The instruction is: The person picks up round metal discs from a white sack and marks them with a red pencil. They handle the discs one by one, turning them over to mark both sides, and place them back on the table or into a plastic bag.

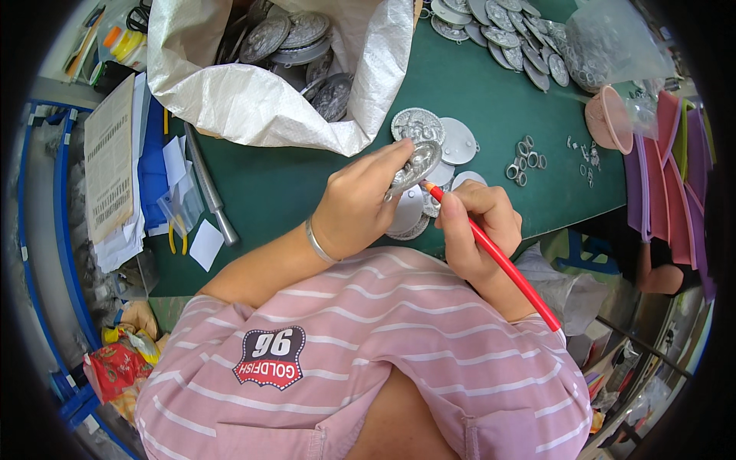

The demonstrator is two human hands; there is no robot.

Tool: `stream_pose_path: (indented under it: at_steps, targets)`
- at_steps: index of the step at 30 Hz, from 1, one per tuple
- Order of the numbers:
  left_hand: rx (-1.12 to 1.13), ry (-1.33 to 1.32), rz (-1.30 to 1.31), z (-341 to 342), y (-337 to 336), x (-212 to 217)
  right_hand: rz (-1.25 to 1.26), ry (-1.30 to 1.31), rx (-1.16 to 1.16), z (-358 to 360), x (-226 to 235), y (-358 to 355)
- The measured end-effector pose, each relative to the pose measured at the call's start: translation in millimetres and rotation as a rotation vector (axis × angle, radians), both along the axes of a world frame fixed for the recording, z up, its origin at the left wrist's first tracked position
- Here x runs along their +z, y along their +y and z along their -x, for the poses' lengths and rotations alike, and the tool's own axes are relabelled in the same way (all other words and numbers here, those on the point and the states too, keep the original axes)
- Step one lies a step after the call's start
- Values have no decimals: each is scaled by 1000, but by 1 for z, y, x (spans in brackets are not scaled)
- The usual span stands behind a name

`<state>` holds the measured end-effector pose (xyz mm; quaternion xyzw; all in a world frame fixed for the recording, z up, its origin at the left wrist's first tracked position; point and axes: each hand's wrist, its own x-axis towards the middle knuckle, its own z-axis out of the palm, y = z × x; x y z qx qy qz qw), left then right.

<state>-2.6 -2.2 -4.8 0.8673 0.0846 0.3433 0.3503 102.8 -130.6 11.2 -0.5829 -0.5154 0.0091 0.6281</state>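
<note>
My left hand point(349, 192) pinches a round silver-grey medallion point(424, 162), tilted, its face embossed in shiny relief, above a few loose discs point(458, 142) near the front of the green table point(280, 172). My right hand point(481, 226) has its fingers closed around a red pencil point(510, 268), tip at the medallion's lower rim. Beyond, a white sack point(230, 103) holds more metal medallions point(287, 37). Green surface shows from the sack's lower edge to my left forearm, and right of the ring cluster point(527, 159).

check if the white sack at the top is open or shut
Open: the mouth of the white sack gapes wide, and metal discs show inside it. How full it is, I cannot tell.
</note>
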Motion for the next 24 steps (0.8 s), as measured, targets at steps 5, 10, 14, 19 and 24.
stream_pose_path:
  at_steps: [5, 10, 14, 19, 24]
  targets:
    - [-60, -114, -53, -1, 6, -3, -124, 553, 54, 3, 9, -2]
    - [-95, -163, -99, -6, 9, -1, 63, 839, 126, -1, 7, 9]
    - [-94, -56, -144, -10, 8, 6, 53, 874, 76, -7, 0, 9]
    - [-114, 43, 239, -5, -1, 15, 4, 622, 55, -16, -4, -3]
    - [-104, -4, 676, 0, -3, 9, -39, 506, 136, -21, -7, -10]
